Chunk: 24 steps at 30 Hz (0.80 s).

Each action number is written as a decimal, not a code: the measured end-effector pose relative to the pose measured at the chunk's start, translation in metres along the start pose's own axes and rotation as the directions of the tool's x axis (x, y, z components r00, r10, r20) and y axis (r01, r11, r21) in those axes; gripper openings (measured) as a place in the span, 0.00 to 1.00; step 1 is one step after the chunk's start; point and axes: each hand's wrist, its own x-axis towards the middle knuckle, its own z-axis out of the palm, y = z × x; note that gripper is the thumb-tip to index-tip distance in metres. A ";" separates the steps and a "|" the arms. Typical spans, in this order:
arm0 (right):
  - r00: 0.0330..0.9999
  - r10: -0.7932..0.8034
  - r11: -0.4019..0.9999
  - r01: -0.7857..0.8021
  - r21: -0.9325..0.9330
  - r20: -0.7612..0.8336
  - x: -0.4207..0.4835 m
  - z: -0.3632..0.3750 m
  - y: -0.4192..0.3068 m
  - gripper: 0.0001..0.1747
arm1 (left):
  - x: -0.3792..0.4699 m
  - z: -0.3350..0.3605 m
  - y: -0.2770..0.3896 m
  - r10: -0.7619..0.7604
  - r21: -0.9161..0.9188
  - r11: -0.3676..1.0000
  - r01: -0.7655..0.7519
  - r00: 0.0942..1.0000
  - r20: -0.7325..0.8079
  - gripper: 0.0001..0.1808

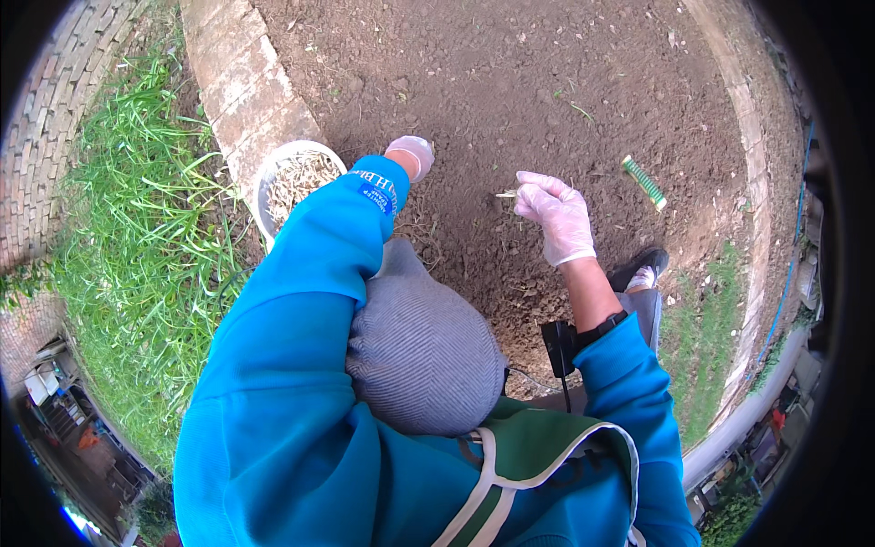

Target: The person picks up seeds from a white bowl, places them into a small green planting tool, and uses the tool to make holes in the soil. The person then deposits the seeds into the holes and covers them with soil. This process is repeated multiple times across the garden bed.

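Note:
My right hand (559, 217), in a clear thin glove, is raised over the brown soil (478, 82) with a small pale plant piece (506, 194) pinched at its fingertips. My left hand (414, 154), gloved too, is low over the soil beside a white bucket (258, 198). The sleeve and wrist hide most of its fingers, so I cannot see whether anything is in them. Many dry, pale, slender plant pieces (301, 179) fill the bucket, which my left sleeve partly covers.
A stone or concrete slab edging (236, 82) borders the soil at left, with long green leafy plants (143, 225) beyond it. To the right lies a green-and-white banded object (644, 182), perhaps wound cord. My knee (424, 349) and shoe (639, 268) are close by.

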 end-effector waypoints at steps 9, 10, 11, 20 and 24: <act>0.995 -0.025 0.999 0.027 -0.017 0.099 0.002 0.018 0.006 0.13 | -0.109 -0.058 -0.006 0.020 -0.969 -0.094 -0.227 0.973 -0.230 0.13; 0.993 -0.018 0.999 0.023 -0.037 0.115 0.002 0.027 0.005 0.13 | -0.128 -0.063 -0.004 0.039 -0.928 -0.232 -0.291 0.951 -0.308 0.13; 0.986 -0.047 0.997 0.056 -0.050 0.163 0.002 0.038 0.004 0.13 | -0.144 -0.068 0.000 0.029 -0.936 -0.220 -0.274 0.958 -0.287 0.12; 0.920 -0.155 0.987 0.159 0.021 0.360 -0.021 0.123 -0.007 0.13 | -0.223 -0.079 0.008 -0.101 -0.878 -0.215 -0.427 0.904 -0.415 0.13; 0.867 -0.307 0.933 0.355 -0.055 0.392 -0.034 0.148 -0.006 0.12 | -0.249 -0.071 0.000 -0.140 -0.844 -0.287 -0.453 0.891 -0.432 0.12</act>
